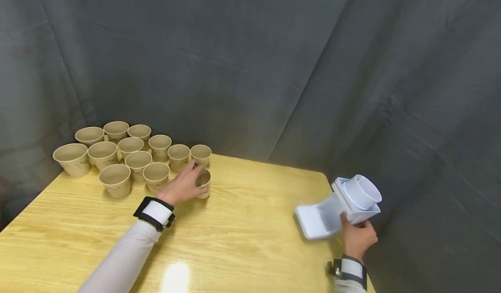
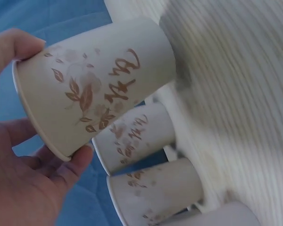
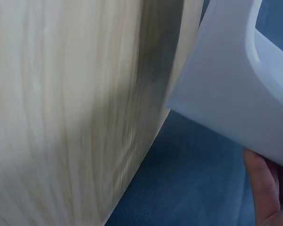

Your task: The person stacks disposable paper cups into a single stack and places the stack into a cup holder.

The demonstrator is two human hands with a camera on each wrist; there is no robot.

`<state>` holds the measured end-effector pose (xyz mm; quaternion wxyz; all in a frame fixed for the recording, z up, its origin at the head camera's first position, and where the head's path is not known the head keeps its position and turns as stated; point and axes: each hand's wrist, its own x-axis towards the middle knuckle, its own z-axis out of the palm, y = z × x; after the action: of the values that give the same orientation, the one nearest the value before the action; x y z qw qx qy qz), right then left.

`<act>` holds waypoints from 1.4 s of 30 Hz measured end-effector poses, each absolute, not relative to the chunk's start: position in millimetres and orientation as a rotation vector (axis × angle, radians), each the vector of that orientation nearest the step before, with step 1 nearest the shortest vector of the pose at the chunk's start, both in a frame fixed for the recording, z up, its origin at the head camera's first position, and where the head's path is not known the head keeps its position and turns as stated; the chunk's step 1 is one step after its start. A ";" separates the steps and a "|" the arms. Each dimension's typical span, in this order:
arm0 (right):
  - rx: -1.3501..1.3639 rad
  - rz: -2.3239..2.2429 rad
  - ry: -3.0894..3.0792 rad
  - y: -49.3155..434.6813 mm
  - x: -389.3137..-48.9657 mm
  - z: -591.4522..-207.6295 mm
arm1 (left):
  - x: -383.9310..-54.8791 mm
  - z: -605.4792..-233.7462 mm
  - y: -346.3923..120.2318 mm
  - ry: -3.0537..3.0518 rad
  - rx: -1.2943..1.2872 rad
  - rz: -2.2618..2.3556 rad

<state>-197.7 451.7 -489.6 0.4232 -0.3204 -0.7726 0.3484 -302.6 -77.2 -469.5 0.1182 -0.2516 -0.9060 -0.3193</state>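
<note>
My left hand (image 1: 183,185) grips a beige paper cup (image 2: 99,89) by its rim, thumb on one side and fingers on the other. Brown leaves and lettering decorate the cup, which is at the right front end of a group of similar paper cups (image 1: 115,180). Whether its base touches the table I cannot tell. Over at the right, my right hand (image 1: 358,238) holds a white plastic stand (image 1: 332,214) from below, tilted. This stand has a flat foot, a boxy upper part and a round white cylinder (image 1: 362,191) set in its top.
A light wooden table (image 1: 242,223) lies under the work, its right edge close to the white stand. Behind and beside it hangs a dark grey-blue curtain (image 1: 219,67). Several paper cups stand upright and close together at the back left.
</note>
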 end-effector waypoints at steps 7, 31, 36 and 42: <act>-0.760 0.883 -1.955 419.7 -198.0 -487.7 | -295.3 -465.9 -62.3 -2.627 -0.788 -0.947; -0.695 1.122 -2.071 342.1 -197.5 -499.0 | -250.4 -469.6 1.7 -2.625 -1.065 -0.996; -0.675 1.178 -2.065 330.8 -195.2 -500.7 | -247.5 -476.9 8.9 -2.660 -1.089 -0.963; -0.651 1.190 -2.072 318.8 -193.1 -497.0 | -246.3 -486.3 10.1 -2.671 -1.086 -0.951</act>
<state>-193.1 318.8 -497.0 0.3266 -0.2484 -0.7908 0.4543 -246.3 10.1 -486.3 0.0527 -0.3571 -0.8785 -0.3128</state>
